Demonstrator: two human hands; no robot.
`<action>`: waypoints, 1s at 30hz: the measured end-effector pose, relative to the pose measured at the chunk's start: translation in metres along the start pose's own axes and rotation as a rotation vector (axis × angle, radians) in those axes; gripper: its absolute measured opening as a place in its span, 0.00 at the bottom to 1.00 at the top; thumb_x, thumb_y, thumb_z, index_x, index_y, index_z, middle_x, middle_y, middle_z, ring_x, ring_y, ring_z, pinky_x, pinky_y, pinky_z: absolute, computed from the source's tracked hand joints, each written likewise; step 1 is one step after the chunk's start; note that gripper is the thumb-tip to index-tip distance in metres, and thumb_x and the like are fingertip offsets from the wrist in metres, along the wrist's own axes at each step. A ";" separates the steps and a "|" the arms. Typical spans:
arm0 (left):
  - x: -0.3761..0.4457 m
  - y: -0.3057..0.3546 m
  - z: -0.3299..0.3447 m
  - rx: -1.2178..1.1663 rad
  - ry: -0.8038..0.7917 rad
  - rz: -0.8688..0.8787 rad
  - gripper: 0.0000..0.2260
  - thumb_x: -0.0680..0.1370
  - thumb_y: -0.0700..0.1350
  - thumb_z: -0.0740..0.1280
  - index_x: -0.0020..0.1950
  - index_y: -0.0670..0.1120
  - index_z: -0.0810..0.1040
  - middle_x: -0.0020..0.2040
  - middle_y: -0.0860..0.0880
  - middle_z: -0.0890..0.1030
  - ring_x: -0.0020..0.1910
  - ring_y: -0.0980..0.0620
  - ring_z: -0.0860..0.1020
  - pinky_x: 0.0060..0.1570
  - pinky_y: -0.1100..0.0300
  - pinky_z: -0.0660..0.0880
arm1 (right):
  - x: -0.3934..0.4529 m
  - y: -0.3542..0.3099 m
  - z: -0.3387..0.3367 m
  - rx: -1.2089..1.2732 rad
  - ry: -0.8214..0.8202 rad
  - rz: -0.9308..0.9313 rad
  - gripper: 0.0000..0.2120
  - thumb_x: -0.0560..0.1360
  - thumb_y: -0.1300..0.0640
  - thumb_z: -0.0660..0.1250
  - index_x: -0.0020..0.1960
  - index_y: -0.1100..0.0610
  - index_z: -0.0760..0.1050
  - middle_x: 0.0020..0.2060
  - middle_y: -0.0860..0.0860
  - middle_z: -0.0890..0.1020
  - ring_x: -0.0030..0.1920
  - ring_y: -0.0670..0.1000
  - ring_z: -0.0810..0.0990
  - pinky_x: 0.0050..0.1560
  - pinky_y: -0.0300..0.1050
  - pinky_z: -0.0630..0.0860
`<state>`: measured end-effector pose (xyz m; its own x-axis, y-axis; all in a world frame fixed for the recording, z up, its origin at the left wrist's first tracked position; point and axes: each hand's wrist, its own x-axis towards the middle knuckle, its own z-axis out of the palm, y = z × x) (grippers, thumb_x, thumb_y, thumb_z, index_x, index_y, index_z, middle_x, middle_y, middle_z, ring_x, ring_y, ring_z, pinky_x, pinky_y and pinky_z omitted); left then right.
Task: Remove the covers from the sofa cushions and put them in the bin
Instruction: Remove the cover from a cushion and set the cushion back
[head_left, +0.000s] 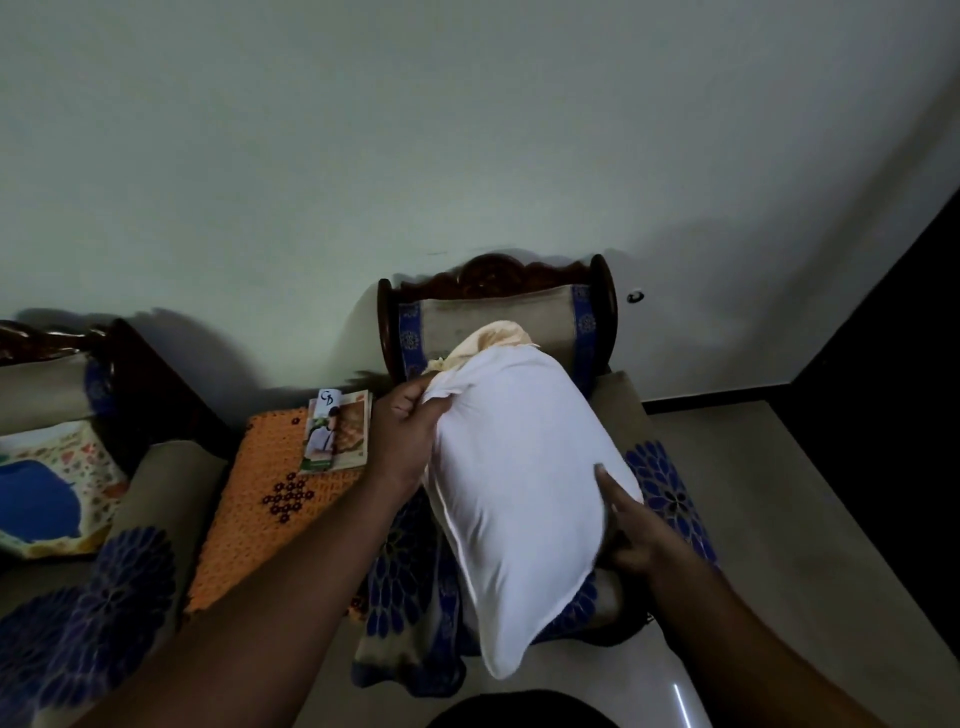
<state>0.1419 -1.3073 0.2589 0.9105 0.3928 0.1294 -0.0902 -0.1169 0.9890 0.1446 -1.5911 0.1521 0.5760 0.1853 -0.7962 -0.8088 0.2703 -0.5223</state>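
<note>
At lower right of the frame, the right hand (631, 525) presses open fingers (609, 486) against the white cushion cover (519, 467). At centre, the left hand (408, 431) pinches the cover's open edge. The cushion's cream inner (496, 335) pokes out above, against the armchair (587, 317) backrest. Booklets (337, 431) lie on an orange mat (260, 493) at centre left.

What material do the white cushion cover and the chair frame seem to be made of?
White cushion cover: thin matte woven cloth, probably cotton; it wrinkles where the left hand grips it. Chair frame: dark polished wood, judging by the carved, slightly glossy top.
</note>
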 end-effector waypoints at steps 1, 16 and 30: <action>0.000 -0.001 -0.004 0.087 -0.058 0.024 0.12 0.76 0.41 0.71 0.59 0.46 0.84 0.54 0.53 0.86 0.56 0.54 0.82 0.57 0.53 0.78 | -0.005 -0.004 0.006 0.017 0.054 -0.069 0.47 0.58 0.39 0.84 0.70 0.56 0.70 0.63 0.57 0.80 0.59 0.62 0.79 0.51 0.62 0.80; 0.006 -0.030 -0.005 0.222 -0.411 -0.679 0.19 0.75 0.46 0.75 0.65 0.50 0.77 0.61 0.43 0.81 0.52 0.47 0.80 0.44 0.57 0.74 | -0.035 -0.071 0.050 -0.475 0.299 -1.115 0.44 0.60 0.54 0.82 0.72 0.48 0.66 0.66 0.48 0.77 0.65 0.46 0.77 0.66 0.54 0.76; 0.017 -0.017 0.012 0.104 -0.013 -0.444 0.10 0.77 0.43 0.62 0.44 0.41 0.81 0.39 0.48 0.82 0.43 0.48 0.77 0.41 0.59 0.72 | -0.065 -0.048 0.076 -0.979 0.104 -1.232 0.44 0.72 0.46 0.77 0.80 0.48 0.57 0.74 0.46 0.71 0.71 0.48 0.72 0.67 0.48 0.72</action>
<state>0.1636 -1.3093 0.2431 0.8565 0.4147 -0.3073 0.3509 -0.0311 0.9359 0.1543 -1.5447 0.2521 0.9348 0.2470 0.2550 0.3483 -0.4990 -0.7935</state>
